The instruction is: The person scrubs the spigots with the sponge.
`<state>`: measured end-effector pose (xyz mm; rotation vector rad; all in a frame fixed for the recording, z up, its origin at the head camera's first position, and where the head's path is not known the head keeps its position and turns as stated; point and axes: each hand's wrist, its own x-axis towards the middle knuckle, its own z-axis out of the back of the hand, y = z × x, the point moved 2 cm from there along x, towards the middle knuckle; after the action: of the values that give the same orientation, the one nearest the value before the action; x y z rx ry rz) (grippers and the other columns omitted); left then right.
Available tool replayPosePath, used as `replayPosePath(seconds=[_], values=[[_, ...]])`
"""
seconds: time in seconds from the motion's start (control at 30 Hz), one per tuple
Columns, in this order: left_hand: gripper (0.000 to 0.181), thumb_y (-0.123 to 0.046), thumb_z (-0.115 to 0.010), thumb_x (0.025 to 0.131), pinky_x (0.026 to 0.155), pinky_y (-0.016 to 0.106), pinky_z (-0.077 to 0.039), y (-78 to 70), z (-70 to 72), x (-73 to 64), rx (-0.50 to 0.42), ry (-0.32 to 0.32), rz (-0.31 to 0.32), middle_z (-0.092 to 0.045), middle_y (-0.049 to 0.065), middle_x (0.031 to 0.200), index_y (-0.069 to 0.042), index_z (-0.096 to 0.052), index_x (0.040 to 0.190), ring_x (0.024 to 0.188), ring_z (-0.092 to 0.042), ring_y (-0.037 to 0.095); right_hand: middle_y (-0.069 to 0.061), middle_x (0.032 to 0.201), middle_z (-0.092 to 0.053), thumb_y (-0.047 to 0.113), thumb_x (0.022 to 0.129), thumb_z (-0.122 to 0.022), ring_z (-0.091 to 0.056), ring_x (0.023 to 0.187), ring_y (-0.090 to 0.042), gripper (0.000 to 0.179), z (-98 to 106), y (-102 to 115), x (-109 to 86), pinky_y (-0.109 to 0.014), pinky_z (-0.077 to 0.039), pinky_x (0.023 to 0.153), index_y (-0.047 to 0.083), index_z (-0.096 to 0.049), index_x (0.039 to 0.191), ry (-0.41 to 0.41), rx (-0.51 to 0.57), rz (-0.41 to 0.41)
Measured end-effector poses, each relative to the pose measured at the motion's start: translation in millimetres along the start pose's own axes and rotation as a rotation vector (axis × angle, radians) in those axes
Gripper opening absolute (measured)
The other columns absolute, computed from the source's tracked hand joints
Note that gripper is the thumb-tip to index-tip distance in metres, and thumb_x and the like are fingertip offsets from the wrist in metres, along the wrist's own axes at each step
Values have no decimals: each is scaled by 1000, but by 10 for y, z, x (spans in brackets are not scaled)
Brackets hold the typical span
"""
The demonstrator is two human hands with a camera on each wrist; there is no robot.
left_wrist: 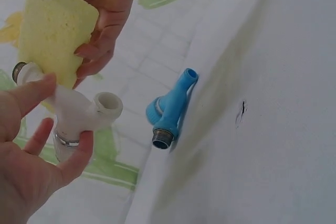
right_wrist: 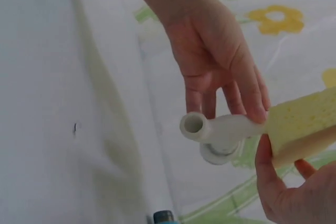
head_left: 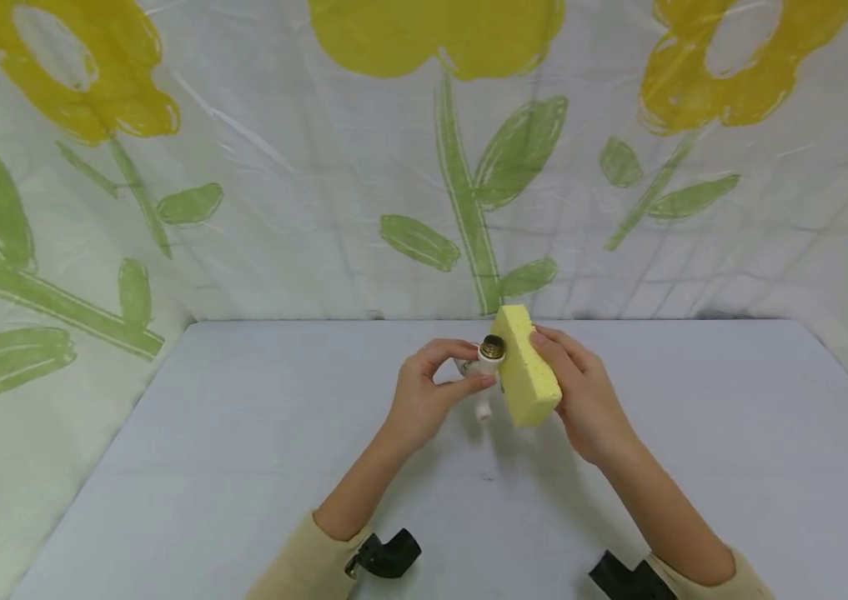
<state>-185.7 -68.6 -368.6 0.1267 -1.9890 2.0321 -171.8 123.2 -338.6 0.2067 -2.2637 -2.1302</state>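
Observation:
My left hand (head_left: 424, 396) grips a white plastic tap (left_wrist: 76, 109) between thumb and fingers, above the table. The tap has a threaded dark metal inlet, a round open spout and a metal ring. My right hand (head_left: 590, 400) holds a yellow rectangular sponge (head_left: 524, 367) by its sides, thumb on the near face. The sponge's flat face is up against the threaded end of the tap. A blue plastic tap (left_wrist: 176, 103) with a metal threaded end lies on the table in the left wrist view; in the head view the hands and sponge hide it.
The white table (head_left: 243, 467) has a small dark mark (head_left: 487, 477) on its surface. Behind it hangs a pale sheet (head_left: 303, 208) painted with yellow flowers and green leaves. A black wrist mount (head_left: 389, 554) sits on the left sleeve, another (head_left: 629, 579) on the right.

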Motion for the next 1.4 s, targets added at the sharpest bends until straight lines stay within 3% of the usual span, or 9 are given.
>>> replayPosePath(seconds=[0.17,0.4,0.83,1.03,1.23,1.4], values=[[22,7,-84,84,80,25,-64,35,-2,10,28,12,0,-71,18,114,7,-73,104,106,-63,9,0,102,-67,30,113,-49,-67,82,-11,44,13,-3,5,-26,-61,69,-2,-56,142,-6,8,21],[16,5,-84,86,80,27,-64,35,8,6,29,36,11,-74,17,104,6,-75,100,95,-63,10,-1,102,-67,31,112,-51,-67,82,-12,42,29,3,8,-27,-61,69,-1,-59,139,-8,-8,34],[18,6,-84,84,79,27,-64,11,9,4,30,54,23,-76,17,107,6,-76,100,96,-65,10,0,98,-66,29,112,-49,-66,80,-12,26,104,39,6,-26,-59,67,12,-66,122,-24,48,42],[18,5,-84,86,82,29,-65,11,5,0,45,84,32,-76,17,110,6,-77,102,100,-66,12,1,98,-65,30,112,-50,-65,80,-12,27,140,62,10,-27,-59,66,11,-65,124,-37,78,37],[18,2,-84,87,82,29,-65,26,9,-1,93,126,42,-75,16,113,2,-78,104,105,-69,15,1,97,-65,32,112,-51,-64,79,-11,22,158,64,16,-26,-59,66,20,-68,117,-49,90,44],[19,4,-83,87,80,29,-65,16,2,-10,92,161,50,-74,16,117,3,-78,105,103,-69,16,2,99,-65,35,112,-49,-64,83,-10,26,191,74,8,-25,-58,69,17,-65,123,-42,95,32]])
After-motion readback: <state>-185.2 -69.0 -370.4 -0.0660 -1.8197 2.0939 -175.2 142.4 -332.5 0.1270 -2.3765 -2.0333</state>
